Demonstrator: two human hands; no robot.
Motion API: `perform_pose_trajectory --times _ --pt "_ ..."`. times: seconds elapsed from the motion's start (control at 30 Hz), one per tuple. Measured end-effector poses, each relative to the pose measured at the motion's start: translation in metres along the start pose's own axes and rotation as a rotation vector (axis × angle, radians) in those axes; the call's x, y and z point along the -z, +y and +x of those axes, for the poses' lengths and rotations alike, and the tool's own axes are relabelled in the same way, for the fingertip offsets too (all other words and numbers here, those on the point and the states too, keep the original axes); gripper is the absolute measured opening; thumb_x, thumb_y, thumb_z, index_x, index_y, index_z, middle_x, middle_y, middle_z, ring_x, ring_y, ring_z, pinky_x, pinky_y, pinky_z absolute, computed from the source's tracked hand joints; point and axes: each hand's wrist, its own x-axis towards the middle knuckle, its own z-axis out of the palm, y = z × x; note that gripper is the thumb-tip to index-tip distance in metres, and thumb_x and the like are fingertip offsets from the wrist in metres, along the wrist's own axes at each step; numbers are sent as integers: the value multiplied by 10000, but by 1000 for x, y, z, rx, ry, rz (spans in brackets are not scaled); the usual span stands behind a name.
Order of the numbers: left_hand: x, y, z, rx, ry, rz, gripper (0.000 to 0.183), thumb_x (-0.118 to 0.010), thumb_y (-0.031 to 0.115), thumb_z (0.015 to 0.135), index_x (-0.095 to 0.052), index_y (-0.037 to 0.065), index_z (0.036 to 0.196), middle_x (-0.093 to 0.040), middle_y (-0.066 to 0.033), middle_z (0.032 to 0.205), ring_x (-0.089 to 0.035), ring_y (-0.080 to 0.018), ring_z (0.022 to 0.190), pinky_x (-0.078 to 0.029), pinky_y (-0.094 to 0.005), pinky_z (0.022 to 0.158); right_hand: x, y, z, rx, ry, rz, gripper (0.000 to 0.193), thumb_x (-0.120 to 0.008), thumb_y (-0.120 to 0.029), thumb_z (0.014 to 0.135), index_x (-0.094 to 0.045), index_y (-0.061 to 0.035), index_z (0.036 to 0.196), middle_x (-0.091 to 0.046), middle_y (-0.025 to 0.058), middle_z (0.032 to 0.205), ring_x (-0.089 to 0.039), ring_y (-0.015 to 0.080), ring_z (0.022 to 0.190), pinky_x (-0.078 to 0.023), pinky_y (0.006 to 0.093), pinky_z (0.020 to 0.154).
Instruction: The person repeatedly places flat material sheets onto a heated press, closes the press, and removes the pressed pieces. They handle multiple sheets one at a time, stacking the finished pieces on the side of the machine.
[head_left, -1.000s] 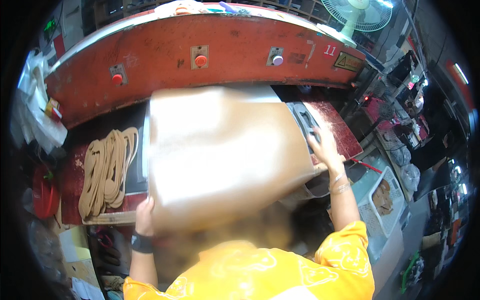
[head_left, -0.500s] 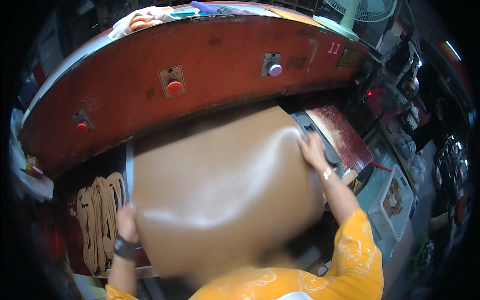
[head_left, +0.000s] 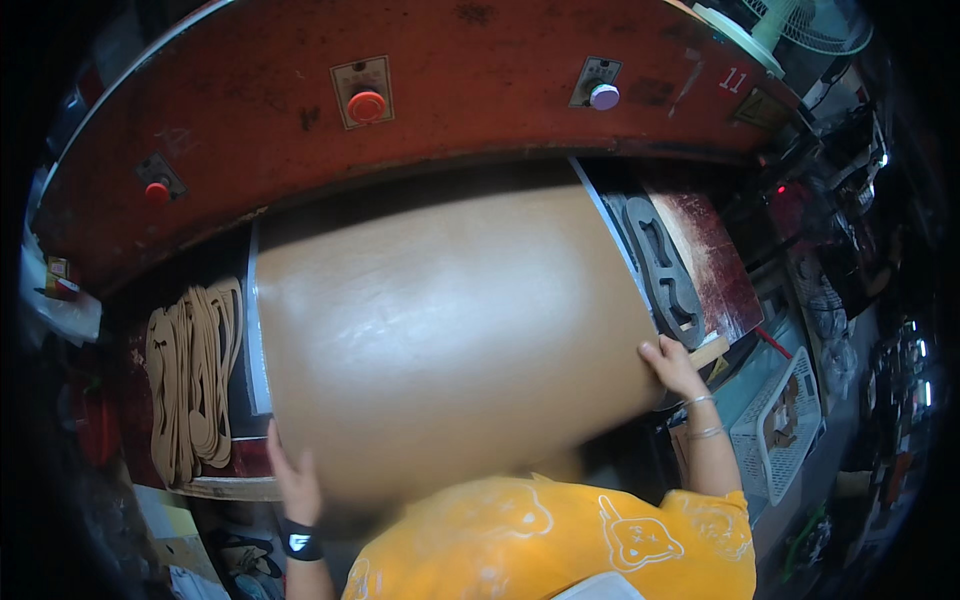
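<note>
A wide, glossy brown sheet (head_left: 450, 310), leather-like, lies across the bed of a red press, its far edge under the press's beam. My left hand (head_left: 295, 480), with a black wristband, grips the sheet's near left edge. On the other side, my right hand (head_left: 677, 367) pinches the right edge near its front corner, thumb on top; the fingers underneath are hidden. The near edge of the sheet hangs blurred in front of my yellow shirt. Along the left and right sides, strips of a pale layer (head_left: 258, 370) show from beneath it.
Several cut brown sole-shaped pieces (head_left: 195, 375) stand stacked at the left. A grey cutting die or form (head_left: 665, 270) lies right of the sheet. The red beam (head_left: 250, 110) with push buttons (head_left: 367, 106) spans the far side. A white basket (head_left: 775, 430) holds scraps at the right.
The sheet has flattened from a bulging curve. My right hand has come nearer along the right edge, and my left hand sits lower and slightly right. The view has shifted down.
</note>
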Motion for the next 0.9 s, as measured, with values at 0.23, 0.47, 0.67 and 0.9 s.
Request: perform_pose_trajectory --times 0.23,0.47,0.67,0.9 --pt "-7 62 174 -73 149 42 514 -551 50 865 -427 10 1362 -467 -219 1363 -446 -304 1279 -367 -415 1061 -2 -81 126 333 293 -37 353 -606 -306 849 -637 38 921 -658 238 861 -652 355 840 -492 418 733" --pt "11 52 182 -101 93 203 532 -603 253 883 -446 52 1350 -607 -224 1144 -628 -266 969 -497 -360 851 -5 -93 135 86 85 -389 536 -599 -459 805 -624 5 1073 -661 254 977 -637 391 949 -474 430 888" --pt "7 32 159 -181 202 371 309 -563 147 899 -573 81 1200 -653 -174 1055 -627 -339 969 -489 -391 838 -33 -69 136 204 318 -315 389 -589 -345 874 -576 -31 1103 -654 256 949 -611 448 910 -482 505 790" --pt "-20 31 171 -149 391 493 227 -570 236 906 -634 115 1087 -663 -137 1043 -631 -327 956 -498 -402 812 -21 -61 155 347 277 -241 388 -621 -365 852 -643 -54 1082 -667 217 961 -638 388 912 -502 440 789"
